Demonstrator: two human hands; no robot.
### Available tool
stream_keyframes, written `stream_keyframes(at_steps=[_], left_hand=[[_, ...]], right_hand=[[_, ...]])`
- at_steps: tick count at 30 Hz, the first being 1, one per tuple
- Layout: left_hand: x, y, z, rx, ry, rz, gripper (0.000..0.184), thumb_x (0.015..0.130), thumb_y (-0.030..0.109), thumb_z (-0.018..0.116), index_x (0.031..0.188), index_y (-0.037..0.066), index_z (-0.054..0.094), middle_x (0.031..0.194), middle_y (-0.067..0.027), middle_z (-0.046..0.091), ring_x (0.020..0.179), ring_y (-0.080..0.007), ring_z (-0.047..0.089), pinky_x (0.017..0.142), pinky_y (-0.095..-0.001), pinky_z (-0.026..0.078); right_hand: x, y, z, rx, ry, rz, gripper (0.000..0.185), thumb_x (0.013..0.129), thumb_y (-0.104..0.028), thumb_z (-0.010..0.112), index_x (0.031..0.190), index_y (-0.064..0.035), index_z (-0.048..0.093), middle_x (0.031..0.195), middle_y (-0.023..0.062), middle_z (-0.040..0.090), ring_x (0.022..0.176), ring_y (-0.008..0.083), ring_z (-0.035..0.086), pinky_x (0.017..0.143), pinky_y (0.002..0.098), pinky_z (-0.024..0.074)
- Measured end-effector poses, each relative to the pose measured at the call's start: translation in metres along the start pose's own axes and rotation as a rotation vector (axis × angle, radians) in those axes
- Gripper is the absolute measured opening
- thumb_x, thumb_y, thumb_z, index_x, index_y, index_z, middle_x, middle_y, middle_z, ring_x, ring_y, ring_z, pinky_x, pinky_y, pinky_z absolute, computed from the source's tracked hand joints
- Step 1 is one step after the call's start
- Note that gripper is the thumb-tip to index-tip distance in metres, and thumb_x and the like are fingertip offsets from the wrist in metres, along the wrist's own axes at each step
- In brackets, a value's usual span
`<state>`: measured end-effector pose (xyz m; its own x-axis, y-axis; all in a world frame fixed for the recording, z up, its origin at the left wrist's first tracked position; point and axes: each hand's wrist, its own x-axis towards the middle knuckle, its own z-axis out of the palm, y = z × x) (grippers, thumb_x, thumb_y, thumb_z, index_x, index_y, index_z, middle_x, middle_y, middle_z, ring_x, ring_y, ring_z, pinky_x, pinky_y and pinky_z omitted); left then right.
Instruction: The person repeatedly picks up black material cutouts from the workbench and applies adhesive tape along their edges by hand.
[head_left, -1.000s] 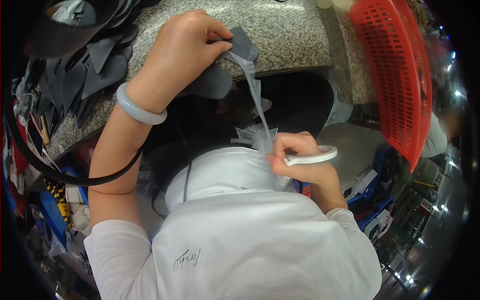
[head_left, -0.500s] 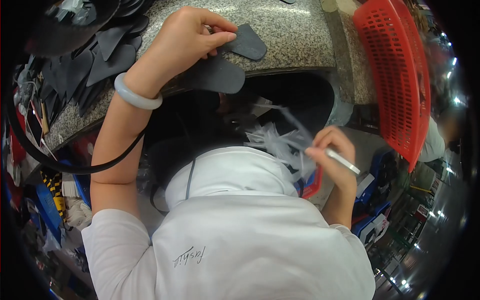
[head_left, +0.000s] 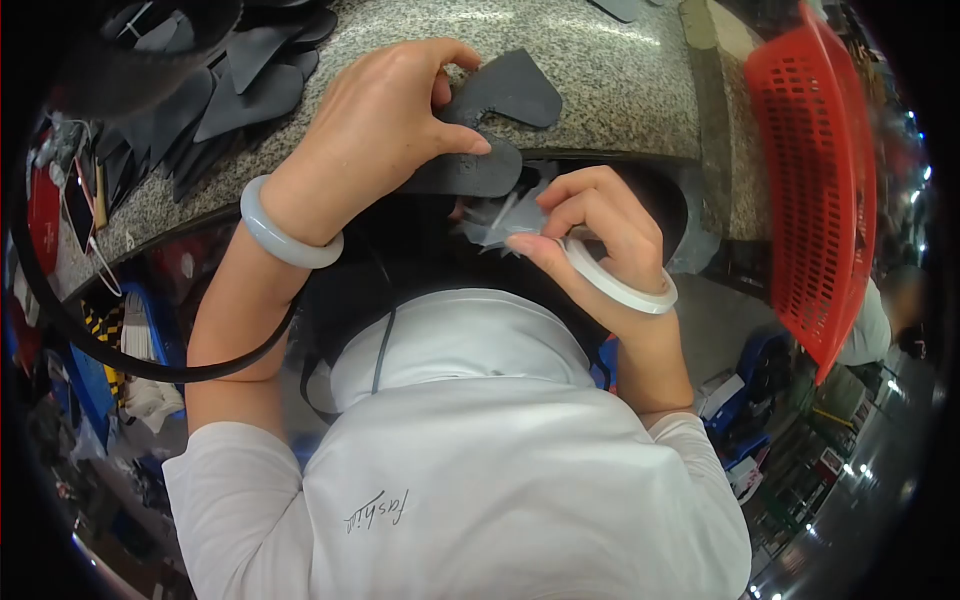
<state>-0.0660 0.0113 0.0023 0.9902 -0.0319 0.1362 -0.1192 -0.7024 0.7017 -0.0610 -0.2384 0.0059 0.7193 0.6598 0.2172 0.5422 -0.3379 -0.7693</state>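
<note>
My left hand [head_left: 400, 115] rests on a dark grey curved flat piece [head_left: 490, 165] at the table's edge. Its thumb presses on the lower lobe and its index finger bends near the upper part, whose wide end [head_left: 525, 88] lies on the stone. Beside the lower lobe, my right hand [head_left: 605, 225] has thumb and fingertips closed on a thin clear strip [head_left: 510, 205]. A white ring [head_left: 625, 292], like a narrow roll of tape, sits in that hand between thumb and fingers. Translucent scraps [head_left: 485, 225] hang behind the strip, partly blurred.
Several dark grey flat pieces [head_left: 250, 100] are piled at the left on the speckled stone table [head_left: 630, 90]. A red perforated basket [head_left: 815, 180] stands at the right. A black cable [head_left: 150, 370] loops near my left arm. Another person's sleeve [head_left: 868, 330] shows far right.
My right hand has moved up and left, to the curved piece. My left hand has spread, its thumb shifting from the upper part to the lower lobe. The view has shifted slightly.
</note>
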Motion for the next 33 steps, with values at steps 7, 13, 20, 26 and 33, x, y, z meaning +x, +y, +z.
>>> stream_keyframes(at_steps=[7, 13, 20, 26, 33], left_hand=[[-0.008, -0.002, 0.004, -0.585, -0.177, -0.223, 0.03, 0.079, 0.011, 0.086, 0.101, 0.0, 0.069, 0.083, 0.0025, 0.065, 0.074, -0.0054, 0.058, 0.066, -0.0215, 0.047], [-0.017, 0.019, 0.003, -0.945, -0.215, -0.392, 0.021, 0.088, 0.02, 0.082, 0.096, 0.003, 0.073, 0.082, 0.003, 0.068, 0.068, -0.002, 0.06, 0.057, -0.0166, 0.045], [-0.03, 0.035, -0.019, -1.042, -0.19, -0.534, 0.025, 0.096, 0.025, 0.073, 0.104, 0.001, 0.074, 0.089, -0.0021, 0.073, 0.076, -0.0068, 0.069, 0.061, -0.0199, 0.055], [-0.035, 0.02, -0.012, -0.988, -0.084, -0.422, 0.018, 0.093, 0.018, 0.076, 0.099, 0.001, 0.073, 0.088, -0.0031, 0.073, 0.073, -0.0073, 0.068, 0.061, -0.0198, 0.056], [-0.041, 0.021, -0.005, -1.076, -0.015, -0.407, 0.013, 0.086, 0.007, 0.081, 0.091, 0.003, 0.07, 0.082, -0.0014, 0.069, 0.073, -0.008, 0.067, 0.058, -0.0203, 0.056]], right_hand=[[0.002, -0.002, 0.004, 0.195, 0.085, -0.006, 0.021, 0.078, 0.004, 0.081, 0.078, -0.0012, 0.061, 0.097, 0.0112, 0.067, 0.081, 0.0137, 0.065, 0.065, 0.0237, 0.0523], [0.012, -0.018, 0.005, 0.342, 0.191, 0.032, 0.021, 0.083, 0.011, 0.075, 0.077, -0.0021, 0.059, 0.1, 0.0112, 0.069, 0.086, 0.0131, 0.065, 0.074, 0.0245, 0.053], [0.019, -0.013, 0.01, 0.33, 0.209, 0.0, 0.022, 0.083, 0.011, 0.076, 0.079, -0.0022, 0.059, 0.101, 0.0129, 0.071, 0.088, 0.014, 0.066, 0.077, 0.0255, 0.0541], [0.03, -0.014, 0.017, 0.229, 0.27, -0.088, 0.022, 0.082, 0.012, 0.076, 0.082, -0.0014, 0.058, 0.1, 0.0151, 0.074, 0.084, 0.0145, 0.07, 0.071, 0.0246, 0.0563], [0.042, -0.01, 0.026, 0.084, 0.407, -0.274, 0.027, 0.073, 0.008, 0.081, 0.073, -0.0032, 0.057, 0.08, 0.0109, 0.073, 0.061, 0.0191, 0.067, 0.052, 0.0254, 0.0513]])
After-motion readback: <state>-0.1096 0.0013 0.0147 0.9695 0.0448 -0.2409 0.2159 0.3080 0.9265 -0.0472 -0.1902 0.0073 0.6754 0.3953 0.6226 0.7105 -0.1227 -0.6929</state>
